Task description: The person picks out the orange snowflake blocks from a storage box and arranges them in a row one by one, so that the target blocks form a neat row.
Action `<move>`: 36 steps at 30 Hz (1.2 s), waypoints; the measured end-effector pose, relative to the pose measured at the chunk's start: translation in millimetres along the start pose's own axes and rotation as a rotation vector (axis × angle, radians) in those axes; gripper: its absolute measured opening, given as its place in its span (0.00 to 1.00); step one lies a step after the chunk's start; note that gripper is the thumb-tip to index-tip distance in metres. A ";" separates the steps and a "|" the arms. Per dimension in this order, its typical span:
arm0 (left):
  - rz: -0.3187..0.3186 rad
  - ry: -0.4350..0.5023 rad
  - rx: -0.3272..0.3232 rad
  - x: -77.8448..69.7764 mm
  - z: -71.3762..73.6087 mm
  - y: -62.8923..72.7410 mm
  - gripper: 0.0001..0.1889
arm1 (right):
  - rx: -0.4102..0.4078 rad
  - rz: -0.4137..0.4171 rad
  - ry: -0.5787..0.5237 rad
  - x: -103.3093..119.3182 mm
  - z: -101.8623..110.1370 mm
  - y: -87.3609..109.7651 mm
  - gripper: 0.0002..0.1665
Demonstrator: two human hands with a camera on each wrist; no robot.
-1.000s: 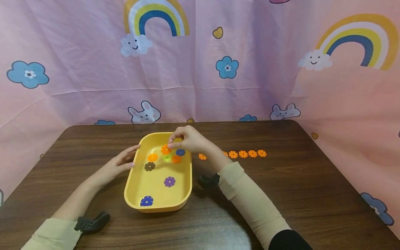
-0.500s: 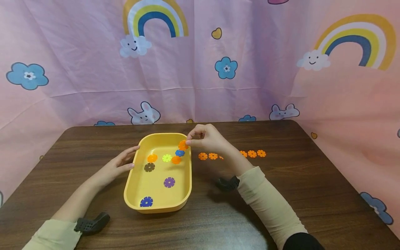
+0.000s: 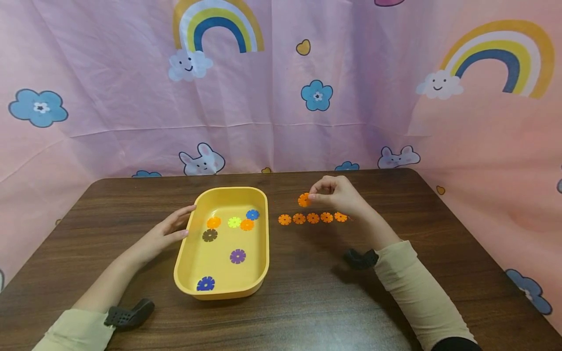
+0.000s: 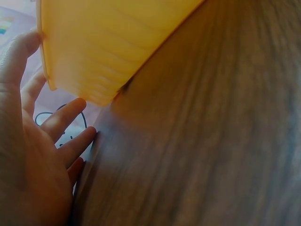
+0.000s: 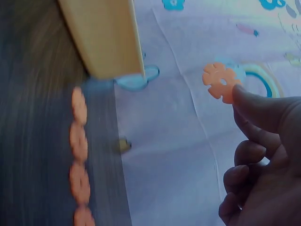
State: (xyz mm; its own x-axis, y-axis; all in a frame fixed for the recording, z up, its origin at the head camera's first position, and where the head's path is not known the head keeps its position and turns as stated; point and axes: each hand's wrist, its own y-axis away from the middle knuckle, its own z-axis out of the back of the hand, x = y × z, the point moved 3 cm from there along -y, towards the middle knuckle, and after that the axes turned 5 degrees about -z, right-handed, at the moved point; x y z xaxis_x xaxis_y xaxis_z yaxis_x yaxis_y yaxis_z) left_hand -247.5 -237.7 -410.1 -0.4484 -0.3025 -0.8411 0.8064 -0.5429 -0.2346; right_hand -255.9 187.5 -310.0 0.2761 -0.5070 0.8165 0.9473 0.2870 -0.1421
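Between thumb and forefinger my right hand (image 3: pixel 340 194) pinches an orange notched disc (image 3: pixel 304 200), held above the table behind a row of orange discs (image 3: pixel 312 218). In the right wrist view the notched disc (image 5: pixel 222 82) shows its center hole and slotted edge. My left hand (image 3: pixel 164 229) touches the left side of a yellow tray (image 3: pixel 265 253) with spread fingers. The left wrist view shows those fingertips against the tray's wall (image 4: pixel 103 42). Inside the tray lie several discs: orange (image 3: pixel 213 223), lime (image 3: pixel 234 222), blue (image 3: pixel 252 214), brown (image 3: pixel 210 235) and purple (image 3: pixel 237 256).
The dark wooden table (image 3: pixel 333 302) ends at a back edge against a pink curtain (image 3: pixel 246 97) printed with rainbows and clouds. The row of discs runs to the right of the tray, partly hidden by the right wrist.
My right hand has lifted the orange disc out of the tray and carried it right, over the row. The left hand stays at the tray's side.
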 end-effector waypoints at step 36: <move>-0.001 0.003 0.002 -0.4 -0.1 0.3 0.31 | -0.133 -0.298 0.178 -122.8 104.0 65.6 0.19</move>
State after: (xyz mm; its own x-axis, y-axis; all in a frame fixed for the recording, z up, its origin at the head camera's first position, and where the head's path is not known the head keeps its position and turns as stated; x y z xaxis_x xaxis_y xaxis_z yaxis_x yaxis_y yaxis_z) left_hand -247.1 -237.7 -409.9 -0.4482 -0.2994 -0.8423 0.8050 -0.5448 -0.2347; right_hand -244.5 353.1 -361.4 -0.0023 -0.6895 0.7243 1.0000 0.0033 0.0063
